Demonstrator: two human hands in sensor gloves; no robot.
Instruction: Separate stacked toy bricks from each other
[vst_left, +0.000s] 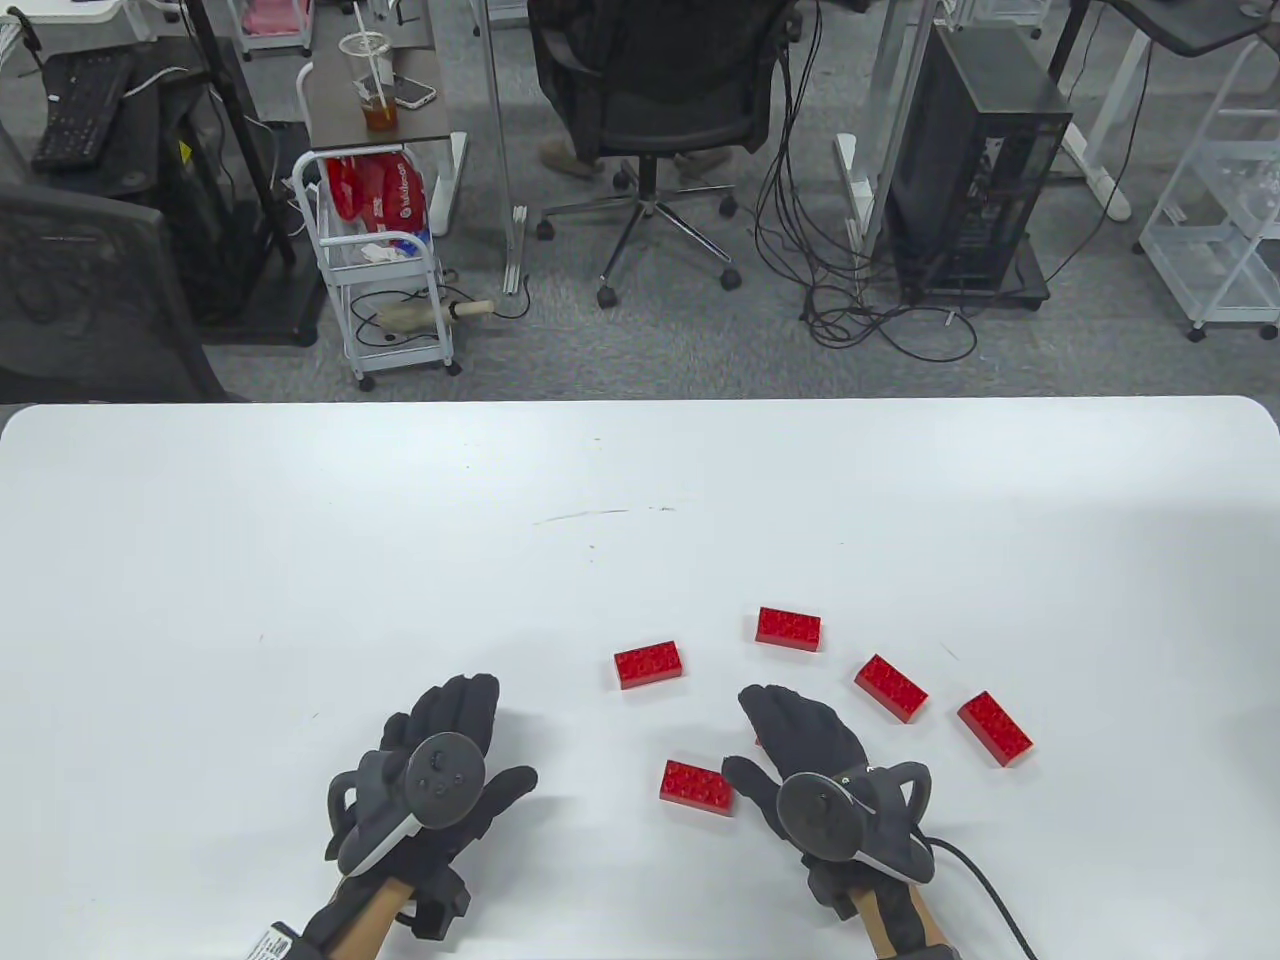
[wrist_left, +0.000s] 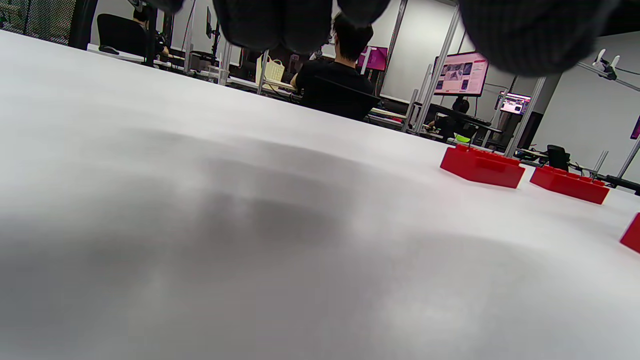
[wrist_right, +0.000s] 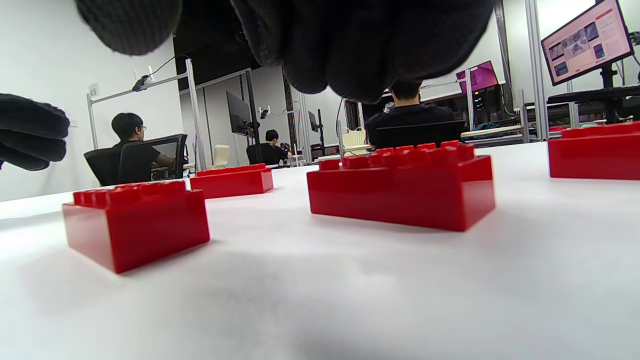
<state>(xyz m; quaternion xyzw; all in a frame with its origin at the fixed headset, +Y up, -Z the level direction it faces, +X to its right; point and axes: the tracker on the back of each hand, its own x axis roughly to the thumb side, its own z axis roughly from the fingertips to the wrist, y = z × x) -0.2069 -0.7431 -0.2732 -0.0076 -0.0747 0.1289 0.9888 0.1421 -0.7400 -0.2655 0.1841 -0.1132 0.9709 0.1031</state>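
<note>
Five red bricks (vst_left: 789, 628) lie single and apart on the white counter (vst_left: 300, 560), mostly right of centre, with the right hand (vst_left: 800, 745) spread flat and empty among them and the left hand (vst_left: 450, 760) resting released, well left.

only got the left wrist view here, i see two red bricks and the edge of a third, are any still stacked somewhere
observer: No. The table view shows five red bricks, each lying singly on the table, studs up, none on another.
operator: is the right hand holding one
observer: No. The right hand lies open, palm down, among the bricks, with nothing in its grip.
operator: which brick is closest to my left hand
observer: The near brick, between the two hands. The left hand lies flat, apart from it and touching no brick.
</note>
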